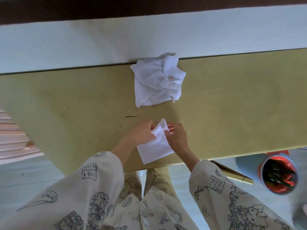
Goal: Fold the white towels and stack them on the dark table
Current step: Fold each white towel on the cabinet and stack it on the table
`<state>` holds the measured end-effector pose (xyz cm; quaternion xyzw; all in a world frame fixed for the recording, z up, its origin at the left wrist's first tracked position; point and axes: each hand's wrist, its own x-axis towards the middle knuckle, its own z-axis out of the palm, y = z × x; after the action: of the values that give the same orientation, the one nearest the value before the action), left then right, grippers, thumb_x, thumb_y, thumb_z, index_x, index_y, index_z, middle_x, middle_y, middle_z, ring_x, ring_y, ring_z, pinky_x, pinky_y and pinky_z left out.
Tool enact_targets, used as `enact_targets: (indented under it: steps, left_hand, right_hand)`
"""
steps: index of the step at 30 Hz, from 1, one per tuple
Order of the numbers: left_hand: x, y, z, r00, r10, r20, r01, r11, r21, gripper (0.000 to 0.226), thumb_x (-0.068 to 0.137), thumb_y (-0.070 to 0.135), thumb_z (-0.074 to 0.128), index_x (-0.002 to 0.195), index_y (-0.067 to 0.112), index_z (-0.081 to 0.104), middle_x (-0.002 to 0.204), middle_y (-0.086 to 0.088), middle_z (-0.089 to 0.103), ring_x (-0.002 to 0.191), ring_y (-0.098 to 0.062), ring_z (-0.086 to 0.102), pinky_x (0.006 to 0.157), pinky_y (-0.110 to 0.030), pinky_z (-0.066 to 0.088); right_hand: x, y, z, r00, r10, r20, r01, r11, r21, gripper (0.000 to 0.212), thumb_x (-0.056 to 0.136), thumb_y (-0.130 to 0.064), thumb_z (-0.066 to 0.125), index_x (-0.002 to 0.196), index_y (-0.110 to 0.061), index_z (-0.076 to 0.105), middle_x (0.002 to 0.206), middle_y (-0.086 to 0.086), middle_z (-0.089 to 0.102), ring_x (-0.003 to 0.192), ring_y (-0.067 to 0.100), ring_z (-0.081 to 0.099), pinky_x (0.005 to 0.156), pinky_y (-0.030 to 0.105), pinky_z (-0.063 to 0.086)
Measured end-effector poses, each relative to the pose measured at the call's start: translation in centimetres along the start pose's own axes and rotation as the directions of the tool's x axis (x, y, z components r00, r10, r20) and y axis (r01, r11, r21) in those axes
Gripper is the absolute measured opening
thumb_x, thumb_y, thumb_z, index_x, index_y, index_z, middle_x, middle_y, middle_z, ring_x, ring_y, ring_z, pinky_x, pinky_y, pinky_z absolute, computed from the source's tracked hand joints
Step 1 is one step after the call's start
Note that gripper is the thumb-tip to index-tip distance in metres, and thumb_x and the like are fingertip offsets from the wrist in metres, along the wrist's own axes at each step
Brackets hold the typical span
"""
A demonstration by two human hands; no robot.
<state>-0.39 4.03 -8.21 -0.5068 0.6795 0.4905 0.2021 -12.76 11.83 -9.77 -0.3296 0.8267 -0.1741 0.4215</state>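
A small white towel lies at the near edge of the yellowish table, its far part lifted between both hands. My left hand pinches the towel's left side, and my right hand pinches its right upper edge. A second white towel, crumpled with an orange tag showing, sits further back against the table's far edge. A dark surface runs across the top of the view.
A white ledge or wall stands behind the table. A blue bin with a red liner stands on the floor to the right. Pale steps show at the left. My patterned sleeves and legs fill the bottom.
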Motion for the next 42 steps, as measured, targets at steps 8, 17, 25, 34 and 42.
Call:
enact_targets:
  steps: [8,17,25,34,42]
  left_hand:
    - [-6.4,1.1,-1.1,0.980,0.166,-0.106,-0.190,0.939,-0.287,0.026,0.083,0.026,0.066,0.108,0.027,0.057,0.069,0.011,0.047,0.058,-0.003,0.040,0.054,-0.010,0.033]
    - [-18.5,-2.5,-2.2,0.685,-0.178,-0.707,-0.105,0.936,-0.337,0.018,0.092,0.031,0.051,0.096,0.022,0.065,0.074,-0.010,0.065,0.068,-0.024,0.056,0.061,-0.030,0.041]
    - [-34.7,-9.9,3.1,0.140,-0.408,-0.902,-0.032,0.909,-0.416,0.053,0.078,0.061,0.036,0.096,0.020,0.066,0.071,-0.004,0.065,0.067,-0.022,0.059,0.058,-0.029,0.043]
    - [-57.4,-18.2,23.5,-0.216,-0.676,-0.705,-0.123,0.735,-0.667,0.038,0.085,0.047,0.036,0.097,0.023,0.064,0.074,0.018,0.058,0.072,-0.014,0.061,0.069,-0.027,0.047]
    - [-73.5,-21.2,44.8,-0.467,-0.799,-0.379,-0.136,0.488,-0.862,0.023,0.094,0.024,0.048,0.110,0.018,0.063,0.095,0.005,0.066,0.090,-0.016,0.064,0.083,-0.030,0.048]
  right_hand:
    - [0.2,-2.5,-5.4,0.767,-0.179,0.616,0.073,0.978,0.194,0.028,0.088,-0.012,0.060,0.116,-0.016,0.057,0.113,-0.001,0.058,0.103,0.011,0.052,0.079,0.014,0.044]
    - [-5.6,-13.1,-4.4,0.532,-0.570,0.626,0.697,0.715,0.059,0.026,0.094,-0.024,0.052,0.069,-0.015,0.052,0.065,-0.004,0.050,0.061,0.008,0.044,0.061,0.016,0.034]
    - [-21.5,-21.0,2.8,-0.022,-0.823,0.568,0.994,0.042,0.098,0.041,0.085,-0.046,0.039,0.093,-0.010,0.059,0.085,0.009,0.061,0.078,0.029,0.058,0.064,0.032,0.040]
    - [-50.1,-17.8,14.3,-0.507,-0.603,0.616,0.862,-0.360,0.357,0.032,0.088,-0.035,0.056,0.063,-0.022,0.041,0.059,-0.004,0.041,0.064,0.025,0.043,0.059,0.031,0.032]
    - [-70.9,-8.5,23.6,-0.654,-0.346,0.673,0.755,-0.247,0.607,0.034,0.086,-0.034,0.060,0.073,-0.003,0.055,0.063,0.012,0.046,0.058,0.015,0.033,0.054,0.028,0.025]
